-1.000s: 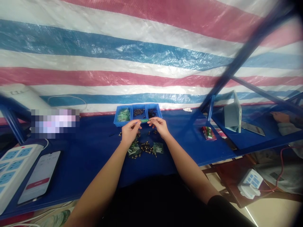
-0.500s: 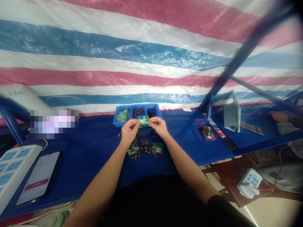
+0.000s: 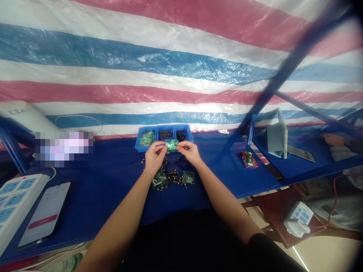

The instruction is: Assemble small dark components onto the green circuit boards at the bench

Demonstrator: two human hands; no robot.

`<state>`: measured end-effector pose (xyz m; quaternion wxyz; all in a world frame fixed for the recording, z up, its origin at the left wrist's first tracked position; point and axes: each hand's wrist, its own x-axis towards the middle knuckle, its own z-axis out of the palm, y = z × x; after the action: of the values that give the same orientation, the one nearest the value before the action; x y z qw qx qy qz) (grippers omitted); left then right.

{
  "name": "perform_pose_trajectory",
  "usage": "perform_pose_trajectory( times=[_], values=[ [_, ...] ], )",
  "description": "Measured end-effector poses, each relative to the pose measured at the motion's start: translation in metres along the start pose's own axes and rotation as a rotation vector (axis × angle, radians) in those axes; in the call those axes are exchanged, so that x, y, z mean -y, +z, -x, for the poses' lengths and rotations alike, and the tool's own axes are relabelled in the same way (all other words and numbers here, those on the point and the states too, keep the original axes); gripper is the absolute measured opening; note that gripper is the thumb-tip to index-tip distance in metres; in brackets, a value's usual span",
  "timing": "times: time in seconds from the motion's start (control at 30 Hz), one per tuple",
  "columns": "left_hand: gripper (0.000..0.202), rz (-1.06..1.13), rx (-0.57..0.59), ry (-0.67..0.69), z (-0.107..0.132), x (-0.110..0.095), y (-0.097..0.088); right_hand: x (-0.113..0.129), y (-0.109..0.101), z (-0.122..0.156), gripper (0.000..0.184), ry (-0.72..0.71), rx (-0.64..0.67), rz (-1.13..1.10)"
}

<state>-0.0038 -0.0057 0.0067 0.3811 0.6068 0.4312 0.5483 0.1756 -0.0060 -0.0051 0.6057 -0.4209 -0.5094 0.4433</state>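
Observation:
A small green-and-clear plastic bag [image 3: 171, 145] is stretched between my two hands, above the blue table. My left hand [image 3: 155, 155] pinches its left edge and my right hand [image 3: 189, 152] pinches its right edge. Just behind stands a blue three-part bin [image 3: 145, 148] with green packets in the left part, small brass-and-dark metal pieces in the middle and black pieces in the right. Between my forearms lie a heap of loose metal pieces [image 3: 174, 176], a pile of green packets [image 3: 160, 179] and one filled packet [image 3: 188, 177].
At the left are a phone [image 3: 45, 213] and a white power strip [image 3: 24, 192]. A small red-and-green box [image 3: 249, 159] sits to the right, near the blue frame post [image 3: 251, 130]. Beyond it stand a tablet in a case [image 3: 278, 136] and another person's hand [image 3: 332, 139].
Almost nothing differs. Both hands keep hold of the bag in the same place, with only a slight shift of the fingers and the view.

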Motion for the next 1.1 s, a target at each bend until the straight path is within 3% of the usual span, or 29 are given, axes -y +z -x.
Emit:
perform_pose_trajectory(
  times=[0.2,0.4,0.7,0.8,1.1],
  values=[
    [0.044,-0.037,0.025,0.005,0.002,-0.004,-0.002,0.001,0.001,0.001,0.026,-0.015,-0.031,0.009],
    [0.037,-0.116,0.066,0.049,0.001,-0.002,-0.004,0.007,0.001,0.001,0.031,0.002,-0.119,-0.029],
    [0.023,-0.226,0.110,0.145,0.000,0.004,-0.005,0.010,0.004,0.002,0.037,-0.040,-0.099,-0.105],
    [0.021,-0.228,0.083,0.166,-0.001,0.003,-0.005,0.012,0.005,0.003,0.039,-0.027,-0.091,-0.099],
    [0.023,-0.155,-0.036,0.032,-0.006,0.006,-0.008,0.003,0.002,0.000,0.028,0.031,-0.098,-0.003]
  ],
)
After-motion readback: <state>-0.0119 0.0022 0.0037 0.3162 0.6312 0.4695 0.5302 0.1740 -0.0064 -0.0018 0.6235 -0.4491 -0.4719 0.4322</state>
